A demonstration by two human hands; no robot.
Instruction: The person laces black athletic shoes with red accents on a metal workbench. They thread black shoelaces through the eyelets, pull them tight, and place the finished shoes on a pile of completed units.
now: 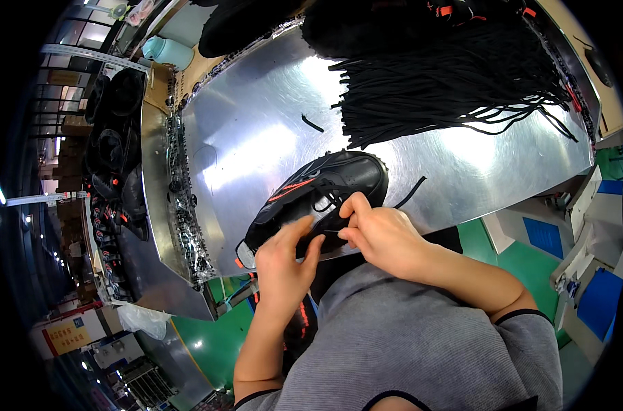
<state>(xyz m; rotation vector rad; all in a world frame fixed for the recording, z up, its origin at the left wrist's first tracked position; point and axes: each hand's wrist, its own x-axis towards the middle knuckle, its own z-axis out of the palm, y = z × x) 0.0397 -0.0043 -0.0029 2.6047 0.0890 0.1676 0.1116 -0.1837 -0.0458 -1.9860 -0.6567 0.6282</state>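
Observation:
A black sports shoe (356, 171) with orange-red stripes lies on the shiny metal table top (243, 154), its toe toward the upper right and its heel toward the lower left. Black lacing crosses its tongue. Over the near side of the shoe's opening, my left hand (280, 264) has thumb and forefinger apart, with nothing visible between them. My right hand (383, 236) is closed at the lacing, pinching a thin black shoelace (330, 231) that runs toward my left fingers. Another lace end (410, 193) sticks out past the shoe beside my right hand.
A thick spread of black laces (448, 92) covers the table's far right. One short black piece (312, 123) lies alone. Dark shoes (250, 27) stand along the far edge. More shoes (116, 151) are stacked on the left, near a light-blue bottle (167, 53).

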